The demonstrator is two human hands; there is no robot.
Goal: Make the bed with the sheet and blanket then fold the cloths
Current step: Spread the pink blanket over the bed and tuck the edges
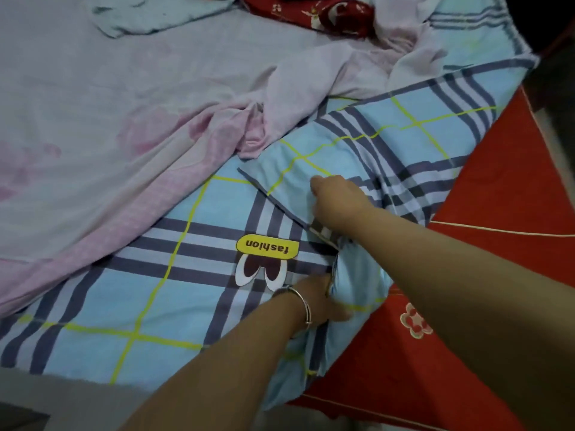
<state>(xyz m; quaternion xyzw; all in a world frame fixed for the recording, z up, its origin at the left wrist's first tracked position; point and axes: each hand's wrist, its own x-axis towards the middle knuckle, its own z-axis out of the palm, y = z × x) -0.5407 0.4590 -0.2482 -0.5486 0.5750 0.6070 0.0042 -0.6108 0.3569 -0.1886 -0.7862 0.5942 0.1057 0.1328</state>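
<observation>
A light blue plaid sheet [174,284] with yellow lines and a "fashion" bunny patch lies across the bed. Its right part is folded back over itself in a flap [367,141]. My right hand [337,200] grips the edge of that flap, fingers curled. My left hand [323,301], with a silver bracelet on the wrist, reaches into the bunched sheet at the bed's edge; its fingers are tucked into the fabric and mostly hidden. A pale pink blanket [102,126] is spread over the left and back of the bed.
A red floral cover [485,275] shows under the sheet on the right side. At the back lie a crumpled light blue cloth [149,17], a dark red patterned cloth [326,10] and a rumpled white-pink cloth [401,42].
</observation>
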